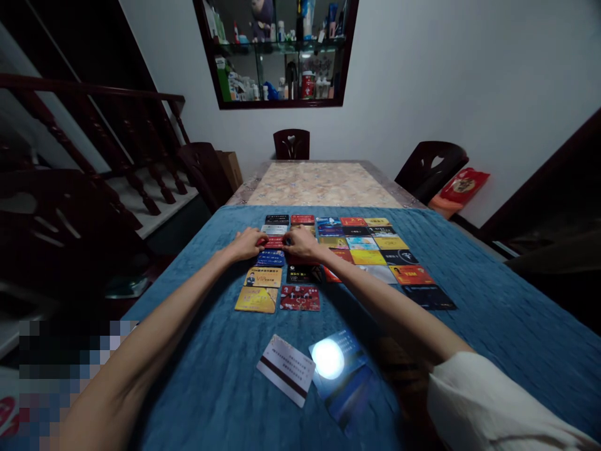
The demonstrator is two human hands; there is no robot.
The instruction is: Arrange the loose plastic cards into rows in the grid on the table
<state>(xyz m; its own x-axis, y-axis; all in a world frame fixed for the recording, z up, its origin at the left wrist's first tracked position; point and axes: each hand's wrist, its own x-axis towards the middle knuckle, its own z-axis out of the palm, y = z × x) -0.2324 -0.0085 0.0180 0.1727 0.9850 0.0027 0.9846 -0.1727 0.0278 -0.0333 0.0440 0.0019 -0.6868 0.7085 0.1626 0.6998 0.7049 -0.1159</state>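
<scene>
Both arms reach to the far part of the blue cloth, where plastic cards lie in rows. My left hand (pixel 246 243) is closed with its fingertips at the left edge of a red card (pixel 274 242). At that card's right edge are the curled fingers of my right hand (pixel 303 242). A silver card (pixel 273 230) lies just beyond it and a blue card (pixel 270 257) just nearer. My right hand partly covers the cards beneath it. Closer to me are a yellow VIP card (pixel 263 277), a gold card (pixel 256 299) and a dark red card (pixel 300 298).
A white card with a dark stripe (pixel 285 369) lies near me beside shiny blue cards (pixel 342 369) under bright glare. The blue cloth (pixel 201 376) covers the near table; a patterned tabletop (pixel 319 181) shows beyond. Dark chairs (pixel 429 166) stand around it.
</scene>
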